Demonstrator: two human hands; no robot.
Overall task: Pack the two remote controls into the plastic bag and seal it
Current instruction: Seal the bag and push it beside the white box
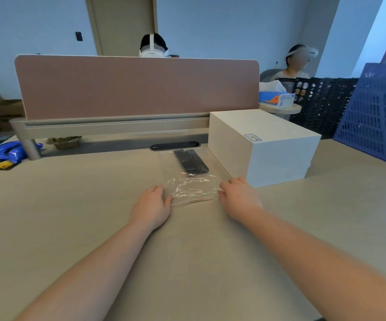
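Hands: two, both bare, both flat on the table [71, 216].
Left hand [151, 206]: lies palm down at the left edge of the plastic bag [193, 189]. The fingers are close together and touch the bag. It pinches nothing that I can see.
Right hand [239, 195]: lies palm down at the right edge of the bag. The fingertips touch the bag. I cannot tell if it is pinching the edge.
Plastic bag: one, clear and crinkled, lying flat between the two hands.
Remote controls [190, 161]: two, black, side by side and touching. They lie at the far end of the bag, seemingly inside the clear plastic. I cannot tell if the bag is sealed.
White box [263, 147]: one, just to the right of the remotes and the bag.
Blue file rack [377, 114]: one, far right.
Tissue box [276, 99]: one, behind the white box.
Desk screen [136, 86]: one, pinkish brown, across the back.
Blue packet [9, 152]: one, far left.
People behind: two, both wearing headsets.
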